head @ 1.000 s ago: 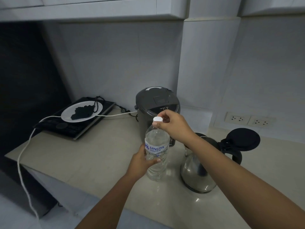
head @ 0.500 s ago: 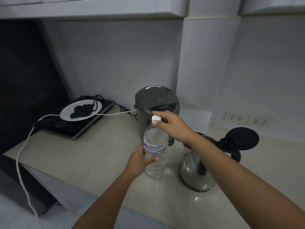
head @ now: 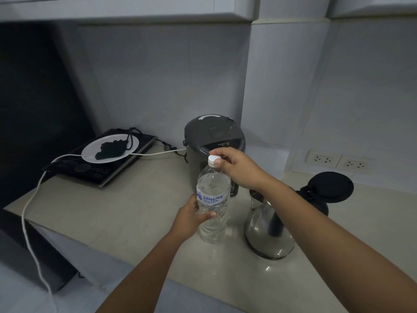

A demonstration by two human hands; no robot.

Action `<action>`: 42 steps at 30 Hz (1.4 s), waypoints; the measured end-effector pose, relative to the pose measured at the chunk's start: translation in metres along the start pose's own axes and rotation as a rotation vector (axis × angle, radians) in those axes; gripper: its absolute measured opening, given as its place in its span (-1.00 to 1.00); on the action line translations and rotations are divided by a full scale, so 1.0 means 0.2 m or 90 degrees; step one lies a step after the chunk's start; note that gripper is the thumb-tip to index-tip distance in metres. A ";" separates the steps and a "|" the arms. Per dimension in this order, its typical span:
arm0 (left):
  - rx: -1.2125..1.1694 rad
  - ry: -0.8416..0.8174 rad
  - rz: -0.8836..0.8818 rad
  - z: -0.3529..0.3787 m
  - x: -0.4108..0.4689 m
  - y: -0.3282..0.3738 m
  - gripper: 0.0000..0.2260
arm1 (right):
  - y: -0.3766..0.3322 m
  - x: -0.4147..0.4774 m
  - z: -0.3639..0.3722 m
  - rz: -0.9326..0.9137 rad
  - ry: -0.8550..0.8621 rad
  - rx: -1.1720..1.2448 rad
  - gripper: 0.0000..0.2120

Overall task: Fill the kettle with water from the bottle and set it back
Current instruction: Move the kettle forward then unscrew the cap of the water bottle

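Ribbed clear plastic bottle (head: 213, 206), round cap (head: 214, 158)

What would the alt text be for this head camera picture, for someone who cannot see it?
A person's left hand grips an upright clear water bottle on a pale counter while the right hand pinches its white cap. A steel kettle with its black lid flipped open stands to the right, a dark water boiler behind.

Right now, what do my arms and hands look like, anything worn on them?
Both arms are bare as far as the picture shows: no sleeves, no gloves. The left hand and right hand show no rings, watch or bands.
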State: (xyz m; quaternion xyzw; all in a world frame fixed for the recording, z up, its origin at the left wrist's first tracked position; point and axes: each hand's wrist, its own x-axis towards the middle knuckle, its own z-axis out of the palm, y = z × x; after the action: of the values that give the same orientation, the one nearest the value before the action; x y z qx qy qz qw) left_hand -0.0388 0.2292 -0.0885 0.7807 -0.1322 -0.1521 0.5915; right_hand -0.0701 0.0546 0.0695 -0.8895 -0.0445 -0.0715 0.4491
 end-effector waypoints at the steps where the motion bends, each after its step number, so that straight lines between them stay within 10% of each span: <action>1: 0.002 0.002 0.000 0.00 0.00 0.00 -0.30 | 0.00 0.00 0.00 -0.007 -0.004 -0.004 -0.69; 11: 0.002 -0.004 -0.011 0.00 -0.03 0.01 -0.27 | -0.01 -0.01 0.05 -0.040 0.068 0.044 -0.68; 23: 0.006 -0.024 0.002 -0.01 -0.02 0.01 -0.32 | 0.41 -0.47 0.37 0.193 0.370 0.288 -0.68; 42: -0.034 -0.030 -0.028 -0.01 -0.05 0.05 -0.36 | 0.83 -0.80 0.89 0.205 0.139 -0.175 -0.70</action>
State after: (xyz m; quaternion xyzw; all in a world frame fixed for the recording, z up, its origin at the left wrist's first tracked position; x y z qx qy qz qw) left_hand -0.0472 0.2328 -0.0782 0.7637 -0.1250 -0.1872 0.6050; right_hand -0.1875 0.0965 -0.1935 -0.9248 0.1570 -0.0997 0.3318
